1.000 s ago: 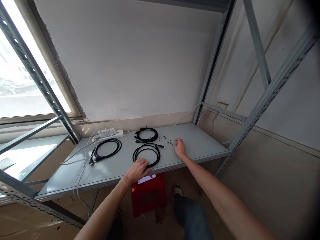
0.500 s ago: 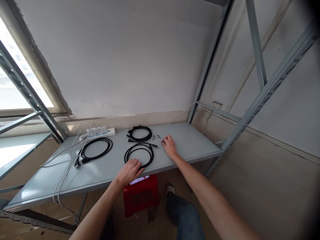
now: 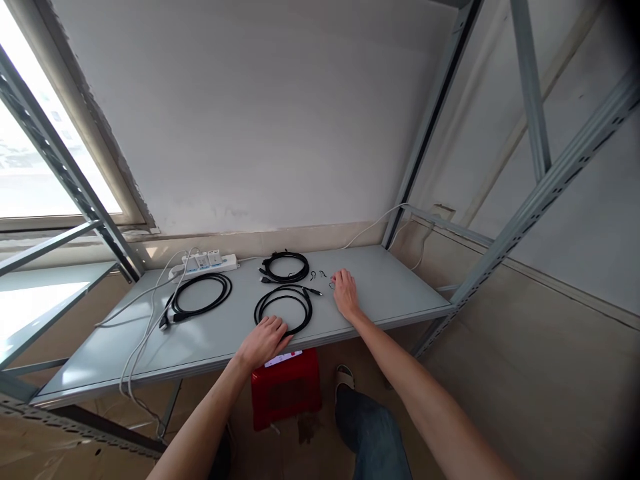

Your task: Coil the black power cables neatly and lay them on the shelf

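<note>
My left hand (image 3: 266, 339) lies flat on the grey shelf (image 3: 390, 287), its fingertips on the near edge of a coiled black cable (image 3: 283, 307). My right hand (image 3: 345, 292) rests on the shelf to the right of that coil, fingers curled down over small black wire ties (image 3: 320, 275); whether it holds one is hidden. A second coiled cable (image 3: 285, 267) lies behind, and a third (image 3: 200, 298) lies to the left.
A white power strip (image 3: 204, 262) with white cords sits at the back left by the wall. A red plastic stool (image 3: 286, 395) stands under the shelf beside my leg. Metal rack uprights rise at left and right; a window is at left.
The camera view swung left and back a little. My right hand moved slightly left over the small ties. My left hand stayed on the near coil.
</note>
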Motion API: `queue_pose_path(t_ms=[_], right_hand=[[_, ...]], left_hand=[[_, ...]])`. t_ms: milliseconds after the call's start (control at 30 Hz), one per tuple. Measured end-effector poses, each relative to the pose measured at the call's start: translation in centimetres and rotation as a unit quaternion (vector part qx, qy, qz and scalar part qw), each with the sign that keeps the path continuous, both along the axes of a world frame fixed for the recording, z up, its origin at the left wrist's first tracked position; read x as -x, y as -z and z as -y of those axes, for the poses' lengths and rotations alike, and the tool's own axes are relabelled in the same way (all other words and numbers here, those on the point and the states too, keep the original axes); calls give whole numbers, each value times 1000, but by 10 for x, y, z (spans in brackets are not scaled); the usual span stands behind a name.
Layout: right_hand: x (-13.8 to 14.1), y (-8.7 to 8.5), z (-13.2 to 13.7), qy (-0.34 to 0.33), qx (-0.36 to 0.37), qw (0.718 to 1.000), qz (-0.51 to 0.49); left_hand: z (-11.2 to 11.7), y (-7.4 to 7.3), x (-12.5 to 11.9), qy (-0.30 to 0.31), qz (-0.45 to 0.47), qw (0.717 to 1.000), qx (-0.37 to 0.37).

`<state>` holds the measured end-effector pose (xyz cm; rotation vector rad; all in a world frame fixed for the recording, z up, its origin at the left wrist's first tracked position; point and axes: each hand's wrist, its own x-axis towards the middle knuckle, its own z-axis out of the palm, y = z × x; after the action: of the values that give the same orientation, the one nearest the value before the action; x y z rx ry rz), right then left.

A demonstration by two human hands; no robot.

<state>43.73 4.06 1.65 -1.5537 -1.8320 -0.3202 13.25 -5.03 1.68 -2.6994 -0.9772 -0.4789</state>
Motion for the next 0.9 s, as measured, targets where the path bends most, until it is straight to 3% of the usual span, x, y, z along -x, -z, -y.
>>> queue_pose_path(t_ms=[300, 433, 567, 667, 900], right_hand=[[1, 1, 2, 2, 2, 1000, -14], [-9, 6, -8, 15, 3, 995, -95], [-24, 15, -21, 68, 23, 961, -267], [-31, 18, -26, 64, 31, 929, -364], [-30, 18, -26, -8, 55, 912, -407]], left_hand=[[2, -3, 0, -8, -20, 1000, -7], [1, -2, 0, -5, -5, 1000, 1], [0, -2, 0, -2, 12, 1000, 16], [1, -3, 0, -4, 10, 1000, 20], [1, -3, 0, 2, 40, 998, 39]])
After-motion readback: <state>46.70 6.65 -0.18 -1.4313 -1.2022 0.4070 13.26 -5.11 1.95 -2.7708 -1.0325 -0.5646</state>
